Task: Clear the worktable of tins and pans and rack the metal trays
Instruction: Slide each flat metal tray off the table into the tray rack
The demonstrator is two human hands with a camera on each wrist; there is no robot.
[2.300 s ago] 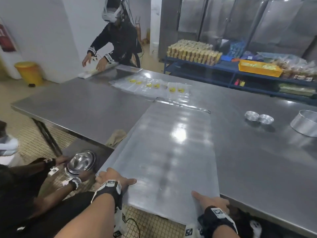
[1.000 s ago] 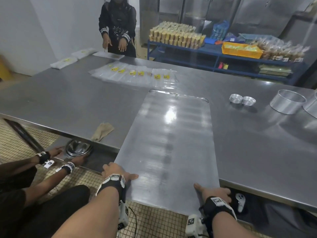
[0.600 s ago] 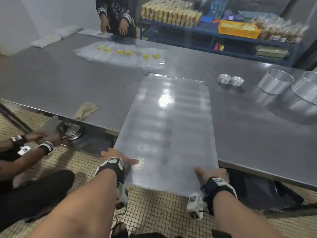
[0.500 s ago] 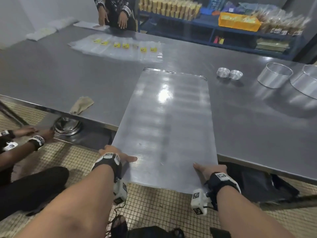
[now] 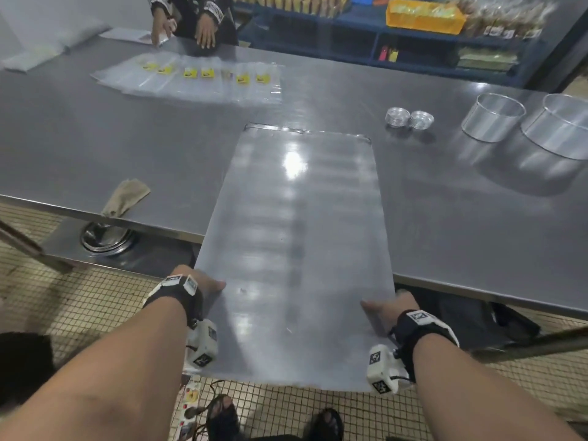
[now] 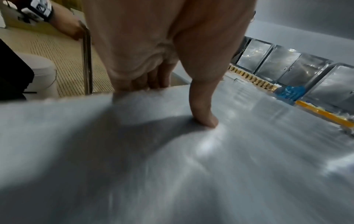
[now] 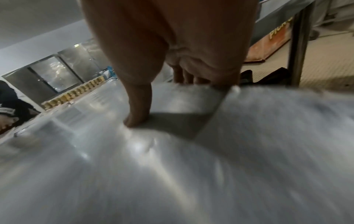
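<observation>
No writing can be read; yellow labels on the plastic bags (image 5: 203, 78) are too blurred. The metal tray (image 5: 296, 237) lies with its long axis running away from the person, near end overhanging the worktable (image 5: 95, 144). It is gripped at both long edges, thumbs on top, by the left hand (image 5: 199, 283) and right hand (image 5: 389, 307). Small tins (image 5: 409, 118) and round pans (image 5: 525, 122) stand to the right, a cloth (image 5: 125, 197) to the left.

1. We are seeing a flat rectangular grey metal tray (image 5: 296, 237) gleaming with white glare.
2. We are noting small yellow labels (image 5: 206, 72) on clear plastic bags.
3. We are spotting a bright yellow plastic crate (image 5: 424, 11) on dark blue metal shelving (image 5: 350, 30).
4. We are standing over beige small-square tiled flooring (image 5: 95, 307).
</observation>
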